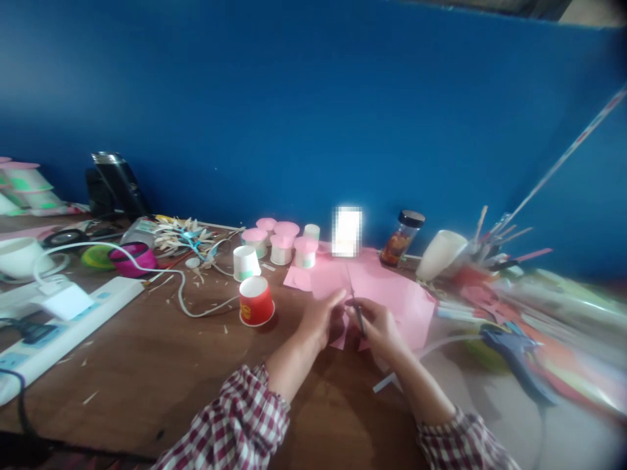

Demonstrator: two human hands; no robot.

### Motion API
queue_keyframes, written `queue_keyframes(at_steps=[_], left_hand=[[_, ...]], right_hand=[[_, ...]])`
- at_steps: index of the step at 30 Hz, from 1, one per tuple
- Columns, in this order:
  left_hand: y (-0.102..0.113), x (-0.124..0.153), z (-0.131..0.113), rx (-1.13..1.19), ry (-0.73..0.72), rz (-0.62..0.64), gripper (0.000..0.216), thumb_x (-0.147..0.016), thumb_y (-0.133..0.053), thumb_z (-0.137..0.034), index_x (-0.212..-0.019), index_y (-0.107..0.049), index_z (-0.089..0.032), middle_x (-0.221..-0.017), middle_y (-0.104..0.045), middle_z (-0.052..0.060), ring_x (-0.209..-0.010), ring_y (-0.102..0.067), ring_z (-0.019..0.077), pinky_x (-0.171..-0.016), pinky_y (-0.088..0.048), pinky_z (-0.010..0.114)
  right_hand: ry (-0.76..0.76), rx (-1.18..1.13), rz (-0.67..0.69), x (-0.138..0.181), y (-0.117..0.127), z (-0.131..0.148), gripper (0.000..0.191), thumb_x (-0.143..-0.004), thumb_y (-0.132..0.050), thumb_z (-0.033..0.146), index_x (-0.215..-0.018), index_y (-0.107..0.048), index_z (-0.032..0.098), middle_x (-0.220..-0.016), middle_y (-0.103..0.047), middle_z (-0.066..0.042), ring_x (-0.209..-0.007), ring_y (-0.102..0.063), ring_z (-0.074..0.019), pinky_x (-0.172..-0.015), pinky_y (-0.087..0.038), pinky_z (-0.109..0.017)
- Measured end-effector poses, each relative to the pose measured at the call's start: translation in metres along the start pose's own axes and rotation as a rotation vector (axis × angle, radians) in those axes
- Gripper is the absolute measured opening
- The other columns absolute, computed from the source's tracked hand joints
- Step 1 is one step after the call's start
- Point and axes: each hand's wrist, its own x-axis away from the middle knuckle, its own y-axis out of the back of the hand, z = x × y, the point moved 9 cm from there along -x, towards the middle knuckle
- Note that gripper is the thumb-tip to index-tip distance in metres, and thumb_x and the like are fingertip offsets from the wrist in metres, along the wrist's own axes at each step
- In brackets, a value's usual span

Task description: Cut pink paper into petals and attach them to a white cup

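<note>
My left hand (321, 318) pinches a small piece of pink paper (343, 336) over the brown table (147, 365). My right hand (379, 329) is closed round a thin dark tool (356, 310), probably a pencil or small scissors, its tip touching the paper. Larger pink sheets (392, 290) lie just behind both hands. A red paper cup (255, 301) stands upside down to the left of my left hand.
White power strip (59, 326) and cable at left. Upturned white cups, pink-topped cups (281, 241), a jar (401, 238), a blue glue gun (514, 349) and craft clutter at right. Blue wall behind.
</note>
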Motion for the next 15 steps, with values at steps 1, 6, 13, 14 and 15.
queue_keyframes(at_steps=[1, 6, 13, 14, 15], left_hand=[[0.0, 0.0, -0.0004, -0.001, -0.004, 0.001, 0.025, -0.058, -0.079, -0.029, -0.066, -0.064, -0.011, -0.054, -0.057, 0.0, -0.049, -0.054, 0.0108, -0.049, -0.041, 0.024], [0.0016, 0.0, -0.0008, 0.008, -0.002, -0.011, 0.026, -0.058, -0.08, -0.029, -0.063, -0.061, -0.012, -0.053, -0.055, -0.001, -0.047, -0.052, 0.0092, -0.049, -0.04, 0.022], [0.0043, 0.0015, -0.0046, -0.028, -0.033, -0.046, 0.025, -0.058, -0.08, -0.03, -0.066, -0.064, -0.011, -0.054, -0.058, 0.0, -0.048, -0.053, 0.0094, -0.049, -0.039, 0.022], [0.0042, 0.0015, -0.0051, -0.032, -0.038, -0.046, 0.025, -0.058, -0.08, -0.03, -0.065, -0.064, -0.011, -0.054, -0.058, 0.0, -0.047, -0.053, 0.0093, -0.048, -0.039, 0.022], [0.0041, 0.0015, -0.0054, -0.031, -0.039, -0.048, 0.025, -0.058, -0.08, -0.03, -0.065, -0.064, -0.011, -0.053, -0.058, 0.0, -0.047, -0.052, 0.009, -0.048, -0.038, 0.022]], right_hand=[[-0.001, 0.002, 0.0, -0.0001, 0.0002, -0.0001, 0.041, -0.08, -0.061, 0.046, -0.099, -0.067, 0.01, -0.063, -0.063, -0.002, -0.055, -0.055, -0.0135, -0.047, -0.042, -0.021], [-0.006, -0.008, 0.002, 0.0004, 0.0001, -0.0012, 0.041, -0.08, -0.06, 0.047, -0.099, -0.066, 0.01, -0.063, -0.063, -0.003, -0.053, -0.055, -0.0134, -0.046, -0.042, -0.022], [-0.012, -0.028, 0.002, 0.0006, 0.0005, 0.0003, 0.04, -0.08, -0.061, 0.046, -0.099, -0.066, 0.011, -0.065, -0.065, -0.003, -0.054, -0.056, -0.0141, -0.046, -0.043, -0.022], [-0.011, -0.025, 0.002, 0.0005, 0.0006, 0.0003, 0.04, -0.08, -0.061, 0.046, -0.099, -0.067, 0.011, -0.066, -0.066, -0.004, -0.055, -0.057, -0.0147, -0.047, -0.044, -0.022], [-0.008, -0.021, 0.002, 0.0003, 0.0007, 0.0004, 0.04, -0.08, -0.061, 0.046, -0.099, -0.067, 0.011, -0.067, -0.067, -0.004, -0.056, -0.058, -0.0151, -0.048, -0.044, -0.023]])
